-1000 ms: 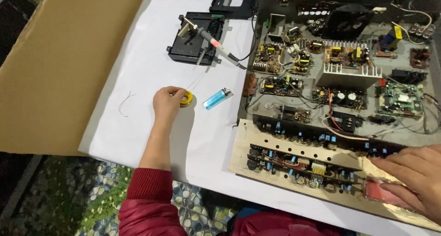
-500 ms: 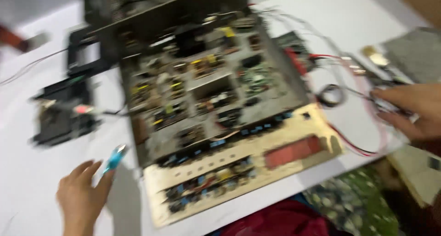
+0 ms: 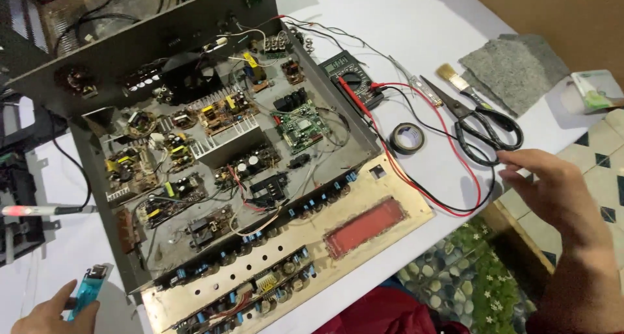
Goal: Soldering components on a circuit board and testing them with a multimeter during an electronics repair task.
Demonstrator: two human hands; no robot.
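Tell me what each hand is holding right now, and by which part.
The left hand grips a blue lighter by its lower end, top sticking out. The right hand holds nothing; it hovers open near the scissors.

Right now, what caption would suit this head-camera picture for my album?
Right hand reaches toward black scissors; left hand touches a blue lighter beside an opened amplifier chassis.

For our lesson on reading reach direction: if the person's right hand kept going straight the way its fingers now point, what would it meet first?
The right hand points up-left, and the black scissors lie first in that line, their handle loops nearest the fingertips. Height above the table is unclear, so it might pass over the red and black leads.
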